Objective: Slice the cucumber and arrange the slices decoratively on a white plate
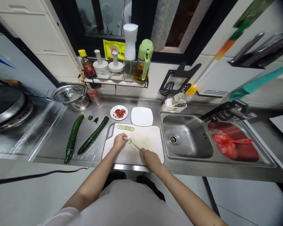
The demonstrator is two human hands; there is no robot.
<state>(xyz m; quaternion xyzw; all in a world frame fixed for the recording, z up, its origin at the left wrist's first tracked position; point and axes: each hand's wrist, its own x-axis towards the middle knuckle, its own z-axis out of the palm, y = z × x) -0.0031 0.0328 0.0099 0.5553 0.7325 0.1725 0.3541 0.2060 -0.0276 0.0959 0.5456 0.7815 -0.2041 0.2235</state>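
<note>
My left hand (119, 141) rests on the white cutting board (151, 141), its fingers pinched on a small cucumber piece (129, 141). My right hand (151, 159) grips a knife (136, 146) whose blade points at that piece. A row of several cucumber slices (125, 127) lies along the board's far edge. Two whole cucumbers (72, 138) (93, 135) lie on the steel counter to the left, with two cut ends (92, 118) beyond them.
A small plate of red bits (119, 113) and an empty white plate (141, 116) sit behind the board. A double sink (186, 138) is to the right, with a red bag (226, 142) in the far basin. A lidded steel pot (72, 97) and a condiment rack (115, 82) stand at the back left.
</note>
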